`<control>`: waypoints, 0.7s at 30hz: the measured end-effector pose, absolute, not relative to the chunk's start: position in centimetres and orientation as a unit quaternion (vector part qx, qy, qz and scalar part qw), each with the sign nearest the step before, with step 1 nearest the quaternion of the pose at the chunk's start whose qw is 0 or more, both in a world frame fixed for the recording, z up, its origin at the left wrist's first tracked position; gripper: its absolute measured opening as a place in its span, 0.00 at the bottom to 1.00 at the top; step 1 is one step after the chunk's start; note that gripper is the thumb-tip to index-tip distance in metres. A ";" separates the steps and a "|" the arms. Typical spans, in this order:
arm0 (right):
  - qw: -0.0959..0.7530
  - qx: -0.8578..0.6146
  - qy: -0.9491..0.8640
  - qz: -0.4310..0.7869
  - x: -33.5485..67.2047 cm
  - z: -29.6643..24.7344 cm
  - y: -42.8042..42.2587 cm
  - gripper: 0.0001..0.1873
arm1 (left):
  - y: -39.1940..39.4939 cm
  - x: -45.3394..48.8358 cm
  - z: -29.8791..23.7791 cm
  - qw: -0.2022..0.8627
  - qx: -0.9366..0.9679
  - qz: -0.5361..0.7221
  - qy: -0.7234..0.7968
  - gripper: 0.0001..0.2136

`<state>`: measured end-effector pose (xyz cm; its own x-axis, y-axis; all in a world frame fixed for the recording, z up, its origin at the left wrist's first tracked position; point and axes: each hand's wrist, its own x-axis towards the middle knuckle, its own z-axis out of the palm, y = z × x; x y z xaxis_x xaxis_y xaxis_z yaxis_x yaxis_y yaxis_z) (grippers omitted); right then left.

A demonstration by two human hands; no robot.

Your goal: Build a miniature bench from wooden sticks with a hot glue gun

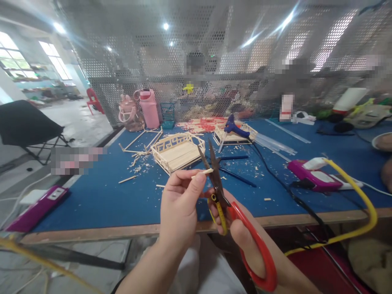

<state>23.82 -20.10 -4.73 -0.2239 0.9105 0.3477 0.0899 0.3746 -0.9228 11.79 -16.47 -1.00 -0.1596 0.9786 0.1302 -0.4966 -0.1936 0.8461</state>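
Observation:
My left hand (180, 200) pinches a short thin wooden stick (202, 174) between thumb and fingers. In my right hand (241, 234) is a pair of scissors (218, 179) with a red handle and dark, worn blades. The blades stand apart and point away from me, with the stick's far end between them. A yellow piece with dark marks (221, 214) shows at the scissors' other handle, partly behind my fingers. Just beyond my hands lies a tray-like wooden stick model (176, 155). Blue-handled pliers (235, 171) rest right of it.
A blue glue gun (235, 128) leans on another stick model (217, 132), beside clear glue sticks (275, 145). A stick frame (137, 141) and loose red-tipped sticks (199, 123) lie further back. Pink bottles (150, 108) stand by the mesh. Purple power strips (318, 177) sit right and left.

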 end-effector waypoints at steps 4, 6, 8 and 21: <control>0.490 -0.339 -0.680 0.428 23.9 -4.1 -20.1 0.28 | -16.5 11.7 -0.7 0.542 0.364 0.688 0.317 0.11; 0.484 -0.340 -0.688 0.421 23.9 -3.5 -20.2 0.30 | -16.5 11.8 -0.7 0.542 0.368 0.688 0.311 0.11; 0.476 -0.344 -0.692 0.420 23.9 -3.1 -20.4 0.33 | -16.6 11.8 -0.6 0.541 0.370 0.688 0.311 0.11; 0.465 -0.465 -0.551 0.514 23.6 -3.7 -19.2 0.19 | -15.2 10.6 0.3 0.543 0.455 0.610 0.356 0.11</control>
